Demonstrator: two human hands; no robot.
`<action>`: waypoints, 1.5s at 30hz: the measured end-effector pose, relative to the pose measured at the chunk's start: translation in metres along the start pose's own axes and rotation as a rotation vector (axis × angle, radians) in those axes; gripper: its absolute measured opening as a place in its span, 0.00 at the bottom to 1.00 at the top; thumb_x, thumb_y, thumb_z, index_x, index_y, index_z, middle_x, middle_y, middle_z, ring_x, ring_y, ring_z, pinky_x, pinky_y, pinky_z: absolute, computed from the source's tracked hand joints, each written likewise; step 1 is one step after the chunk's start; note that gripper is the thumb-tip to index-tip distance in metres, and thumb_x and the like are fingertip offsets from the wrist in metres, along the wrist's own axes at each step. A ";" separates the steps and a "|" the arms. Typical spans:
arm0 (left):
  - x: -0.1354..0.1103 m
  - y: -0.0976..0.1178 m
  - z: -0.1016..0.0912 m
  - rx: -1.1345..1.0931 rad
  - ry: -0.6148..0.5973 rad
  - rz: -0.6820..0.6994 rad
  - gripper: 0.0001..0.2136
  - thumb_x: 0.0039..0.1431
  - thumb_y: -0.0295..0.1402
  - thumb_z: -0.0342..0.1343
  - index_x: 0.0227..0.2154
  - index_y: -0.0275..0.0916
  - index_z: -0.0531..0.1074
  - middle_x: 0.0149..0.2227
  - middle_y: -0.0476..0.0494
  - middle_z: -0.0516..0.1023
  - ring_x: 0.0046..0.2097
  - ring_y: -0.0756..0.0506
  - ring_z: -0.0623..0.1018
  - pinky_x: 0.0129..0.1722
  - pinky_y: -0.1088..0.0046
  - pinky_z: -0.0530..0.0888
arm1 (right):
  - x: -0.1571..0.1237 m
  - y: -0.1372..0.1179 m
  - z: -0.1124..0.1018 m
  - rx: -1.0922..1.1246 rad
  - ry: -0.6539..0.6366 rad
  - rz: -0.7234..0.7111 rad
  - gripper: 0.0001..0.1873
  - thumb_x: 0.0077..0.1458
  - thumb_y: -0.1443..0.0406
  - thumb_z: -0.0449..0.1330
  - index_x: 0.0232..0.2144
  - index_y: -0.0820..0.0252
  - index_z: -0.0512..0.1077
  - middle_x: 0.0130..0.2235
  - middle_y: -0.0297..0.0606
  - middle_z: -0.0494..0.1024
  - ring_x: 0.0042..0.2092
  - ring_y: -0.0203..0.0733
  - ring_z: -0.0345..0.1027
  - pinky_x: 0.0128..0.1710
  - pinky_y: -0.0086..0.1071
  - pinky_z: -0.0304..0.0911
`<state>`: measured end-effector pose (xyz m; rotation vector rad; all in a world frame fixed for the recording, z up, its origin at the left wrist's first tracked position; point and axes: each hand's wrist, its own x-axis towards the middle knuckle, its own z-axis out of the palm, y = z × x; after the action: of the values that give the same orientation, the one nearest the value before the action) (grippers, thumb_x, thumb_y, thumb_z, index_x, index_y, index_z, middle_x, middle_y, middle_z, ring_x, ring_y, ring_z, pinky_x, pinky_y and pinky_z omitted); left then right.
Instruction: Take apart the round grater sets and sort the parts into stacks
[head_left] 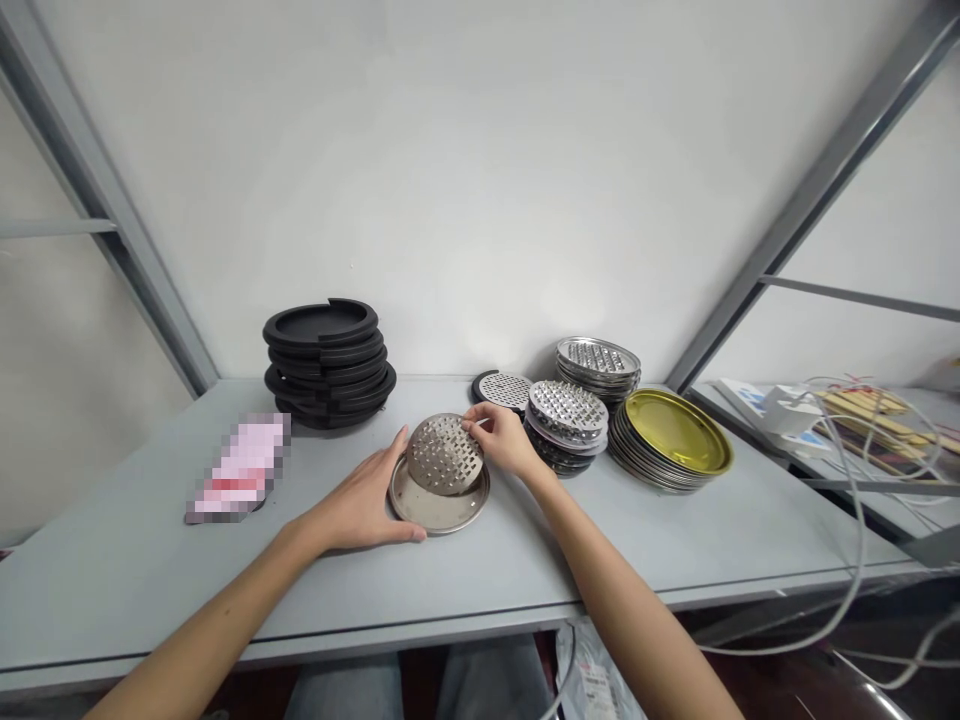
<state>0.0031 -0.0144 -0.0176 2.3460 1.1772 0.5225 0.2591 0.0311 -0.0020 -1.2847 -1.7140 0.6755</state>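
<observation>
A round metal dish (437, 513) lies on the table in front of me. My left hand (371, 502) curves around its left side, thumb near the front rim and fingers at the back left. My right hand (501, 435) pinches the right edge of a round grater disc (444, 455) with raised teeth. The disc is tilted over the dish, its lower edge inside the rim. Whether its lower edge rests on the dish's floor I cannot tell. Just right of my right hand stands a stack of grater discs (568, 408).
Black ring-shaped bases (322, 325) are stacked at the back left, near a blurred pink item (241, 465). Behind the discs are a slotted disc (504, 388) and more metal graters (598, 357). Yellow-topped dishes (675, 430) stand at right; white cables (851, 560) hang beyond.
</observation>
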 end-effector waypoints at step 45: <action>-0.003 -0.011 0.000 0.074 0.033 0.059 0.50 0.48 0.47 0.66 0.68 0.47 0.39 0.67 0.38 0.51 0.65 0.30 0.56 0.63 0.50 0.57 | -0.018 0.022 -0.173 -0.528 0.408 0.205 0.16 0.53 0.60 0.55 0.34 0.62 0.80 0.33 0.43 0.81 0.35 0.47 0.74 0.36 0.35 0.65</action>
<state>-0.0063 -0.0110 -0.0241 2.4496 1.1640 0.5492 0.4228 0.0080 0.0571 -1.8349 -1.4743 0.0438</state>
